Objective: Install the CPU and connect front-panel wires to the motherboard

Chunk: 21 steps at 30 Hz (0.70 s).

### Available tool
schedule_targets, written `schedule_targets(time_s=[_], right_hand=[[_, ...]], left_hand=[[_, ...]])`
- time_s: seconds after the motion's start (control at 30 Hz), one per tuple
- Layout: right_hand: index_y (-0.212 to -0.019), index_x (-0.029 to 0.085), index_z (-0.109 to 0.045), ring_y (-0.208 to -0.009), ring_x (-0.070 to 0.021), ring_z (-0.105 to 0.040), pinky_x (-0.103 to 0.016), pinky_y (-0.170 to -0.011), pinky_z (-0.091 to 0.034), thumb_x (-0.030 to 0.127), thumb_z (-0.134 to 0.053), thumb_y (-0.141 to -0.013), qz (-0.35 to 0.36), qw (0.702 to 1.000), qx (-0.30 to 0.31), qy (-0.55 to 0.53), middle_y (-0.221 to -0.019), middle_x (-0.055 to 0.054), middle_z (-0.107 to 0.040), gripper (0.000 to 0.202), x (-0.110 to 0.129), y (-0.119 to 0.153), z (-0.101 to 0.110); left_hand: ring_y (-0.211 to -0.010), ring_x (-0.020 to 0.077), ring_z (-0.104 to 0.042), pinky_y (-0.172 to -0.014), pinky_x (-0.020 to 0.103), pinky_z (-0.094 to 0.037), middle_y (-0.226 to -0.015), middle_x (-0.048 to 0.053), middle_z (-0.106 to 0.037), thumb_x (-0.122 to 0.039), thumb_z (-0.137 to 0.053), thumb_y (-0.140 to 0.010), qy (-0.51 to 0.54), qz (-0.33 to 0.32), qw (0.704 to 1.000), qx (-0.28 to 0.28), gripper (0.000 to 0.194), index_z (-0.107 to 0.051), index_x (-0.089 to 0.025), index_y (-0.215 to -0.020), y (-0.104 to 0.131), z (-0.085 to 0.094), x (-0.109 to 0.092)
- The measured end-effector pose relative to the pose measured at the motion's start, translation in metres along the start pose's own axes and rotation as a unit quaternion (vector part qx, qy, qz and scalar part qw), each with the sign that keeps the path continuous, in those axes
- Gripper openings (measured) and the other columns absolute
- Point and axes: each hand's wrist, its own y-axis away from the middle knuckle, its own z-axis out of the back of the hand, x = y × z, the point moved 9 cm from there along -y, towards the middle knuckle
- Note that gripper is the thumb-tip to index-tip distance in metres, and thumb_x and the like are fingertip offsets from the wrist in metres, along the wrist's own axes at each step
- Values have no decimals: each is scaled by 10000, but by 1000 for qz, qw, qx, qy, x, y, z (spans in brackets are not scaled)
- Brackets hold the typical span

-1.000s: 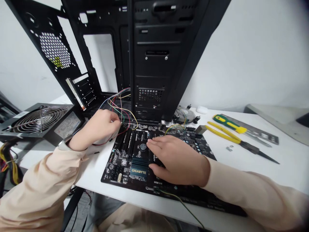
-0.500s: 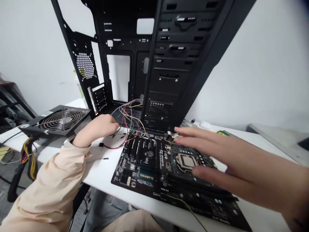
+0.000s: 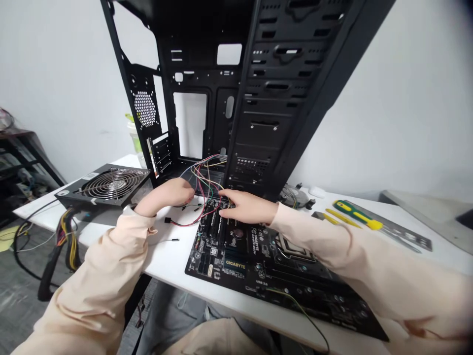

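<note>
My left hand (image 3: 173, 195) is closed, its fingertips at the thin case wires that run in behind it; their exact grip is hidden. Several small black connectors lie just below those fingertips. Stretched over the motherboard (image 3: 236, 266), my right hand (image 3: 246, 206) has thumb and forefinger apart at the coloured wires (image 3: 201, 190). The wires come out of the bottom of the black computer case (image 3: 254, 148) in a loose loop. One bundle ends in a black plug (image 3: 167, 220) on the table. My right sleeve partly covers the motherboard's processor socket (image 3: 291, 246).
A power supply (image 3: 111, 185) with its fan facing up stands at the left, its cable bundle (image 3: 70, 246) hanging over the table edge. A green and yellow screwdriver (image 3: 356, 214) and tweezers lie at the right. A thin yellow-green wire (image 3: 303, 310) crosses the motherboard's front edge.
My right hand has moved left and away from me, from above the processor to the coloured wires. My left hand stays by the wires. The view has shifted, showing the tools at the right.
</note>
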Motion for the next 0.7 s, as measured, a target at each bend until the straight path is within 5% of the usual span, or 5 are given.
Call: schedule_targets(time_s=[0.23, 0.43, 0.7], right_hand=[[-1137, 109, -611, -884, -161, -620, -262, -819, -459, 145, -556, -792, -28, 992, -6, -126, -1024, -78, -674, 351, -12, -30, -10], [-1169, 111, -579, -752, -124, -569, -245, -724, -441, 147, -619, -737, -56, 976, -35, -210, -950, -59, -655, 435, -14, -43, -11], [-707, 128, -646, -552, -75, -477, -208, -607, -410, 31, -572, -710, -33, 931, -39, -361, -661, -4, -618, 122, 8, -57, -7]], left_hand=[[-522, 151, -470, -519, 263, -339, -547, 23, -568, -243, -464, -670, -9, -15, 1000, 7, 175, -576, -154, -569, -4, -12, -2], [-626, 174, -540, -575, 260, -363, -734, 55, -664, -212, -471, -659, -10, 1, 1000, -16, 234, -674, -144, -753, -9, -10, 5], [-646, 176, -538, -574, 256, -386, -763, 46, -666, -295, -434, -735, 67, -11, 997, -33, 295, -672, -137, -805, -12, -8, 6]])
